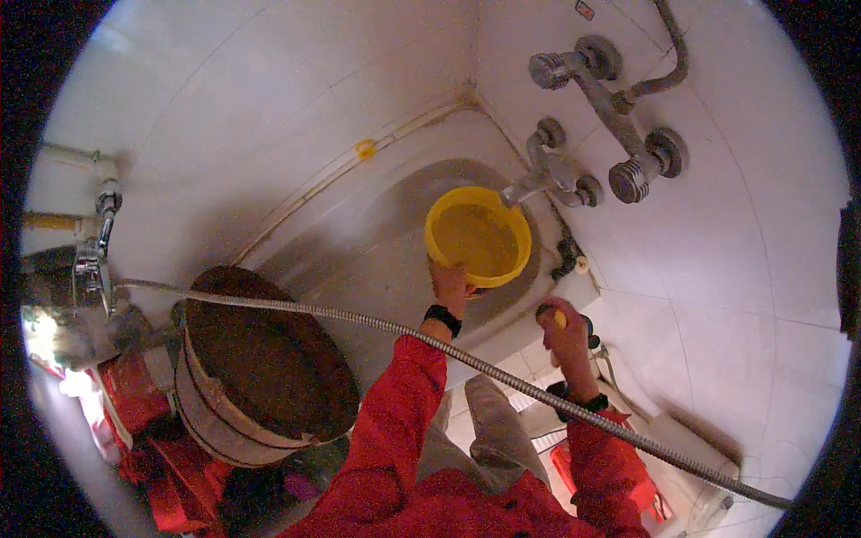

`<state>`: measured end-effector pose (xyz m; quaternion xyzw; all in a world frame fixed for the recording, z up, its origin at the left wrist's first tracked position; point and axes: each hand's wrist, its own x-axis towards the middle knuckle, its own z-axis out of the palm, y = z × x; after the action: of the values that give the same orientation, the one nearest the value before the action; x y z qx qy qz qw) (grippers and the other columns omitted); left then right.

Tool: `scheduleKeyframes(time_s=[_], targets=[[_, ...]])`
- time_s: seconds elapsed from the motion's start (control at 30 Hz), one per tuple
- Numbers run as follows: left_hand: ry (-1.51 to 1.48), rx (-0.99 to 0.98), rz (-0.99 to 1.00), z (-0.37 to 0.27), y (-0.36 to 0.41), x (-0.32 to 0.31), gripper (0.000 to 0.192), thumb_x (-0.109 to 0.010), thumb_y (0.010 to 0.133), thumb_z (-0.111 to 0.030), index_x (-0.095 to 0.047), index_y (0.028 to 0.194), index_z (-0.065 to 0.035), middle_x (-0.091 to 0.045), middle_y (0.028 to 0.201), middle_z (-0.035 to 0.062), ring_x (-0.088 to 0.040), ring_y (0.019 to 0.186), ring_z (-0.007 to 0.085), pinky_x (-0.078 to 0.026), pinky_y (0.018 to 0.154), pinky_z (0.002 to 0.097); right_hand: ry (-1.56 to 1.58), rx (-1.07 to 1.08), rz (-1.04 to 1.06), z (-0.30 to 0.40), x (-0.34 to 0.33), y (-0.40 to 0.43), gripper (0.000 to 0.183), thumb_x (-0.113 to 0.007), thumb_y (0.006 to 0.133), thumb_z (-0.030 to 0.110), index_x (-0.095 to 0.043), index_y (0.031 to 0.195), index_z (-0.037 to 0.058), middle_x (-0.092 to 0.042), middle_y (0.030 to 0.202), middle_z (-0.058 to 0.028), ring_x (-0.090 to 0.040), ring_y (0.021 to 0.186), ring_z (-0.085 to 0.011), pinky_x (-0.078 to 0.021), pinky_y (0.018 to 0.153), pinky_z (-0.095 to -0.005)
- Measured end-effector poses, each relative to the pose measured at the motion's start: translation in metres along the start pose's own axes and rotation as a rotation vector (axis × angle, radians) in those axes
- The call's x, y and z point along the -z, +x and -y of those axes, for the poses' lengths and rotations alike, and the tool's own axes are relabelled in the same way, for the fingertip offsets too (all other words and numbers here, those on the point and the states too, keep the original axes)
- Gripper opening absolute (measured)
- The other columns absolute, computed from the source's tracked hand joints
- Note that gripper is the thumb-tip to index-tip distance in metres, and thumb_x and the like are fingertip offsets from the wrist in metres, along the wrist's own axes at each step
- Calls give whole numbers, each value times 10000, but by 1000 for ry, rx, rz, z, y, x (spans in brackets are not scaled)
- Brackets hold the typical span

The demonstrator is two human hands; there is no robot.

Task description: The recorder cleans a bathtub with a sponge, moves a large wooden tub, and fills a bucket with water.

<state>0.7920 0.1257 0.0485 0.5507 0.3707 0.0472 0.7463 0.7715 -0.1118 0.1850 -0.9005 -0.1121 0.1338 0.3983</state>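
Observation:
A yellow plastic bucket (pixel 512 263) stands low in the bathtub (pixel 377 269) beneath the spout of a small wall faucet (pixel 538 181). Its inside looks brownish; whether it holds water is hard to tell. My left hand (pixel 449 281) grips the bucket's near rim, the thumb side at the edge. Further right, over the tub's outer edge, my right hand (pixel 564 329) is closed around a small object with a yellow part; a dark piece shows at the fingers. What that object is, I cannot tell.
A ribbed metal shower hose (pixel 377 323) crosses the view above both forearms. A large round tub-like container (pixel 229 430) with a brown inside leans at the left. A mixer tap (pixel 612 121) is on the right wall. Red items (pixel 181 477) lie lower left.

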Motion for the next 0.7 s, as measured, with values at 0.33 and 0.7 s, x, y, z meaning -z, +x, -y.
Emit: scheduleKeyframes(time_s=[0.33, 0.7], targets=[[447, -840, -1, 35, 25, 41, 601, -553, 778, 69, -276, 1282, -105, -482, 1152, 118, -565, 865, 262, -543, 576, 332, -51, -83, -229, 89, 47, 96, 419, -551, 814, 134, -469, 1219, 64, -600, 998, -167, -585, 893, -336, -484, 742, -397], [-23, -16, -41, -36, -11, -1, 534, -572, 821, -90, -254, 1249, -113, -497, 1113, 121, -590, 858, 251, -569, 561, 312, -406, 276, -407, 96, 57, 134, 552, -534, 760, 69, -409, 1295, 129, -513, 1145, -181, -534, 1015, -339, -462, 838, -409]])
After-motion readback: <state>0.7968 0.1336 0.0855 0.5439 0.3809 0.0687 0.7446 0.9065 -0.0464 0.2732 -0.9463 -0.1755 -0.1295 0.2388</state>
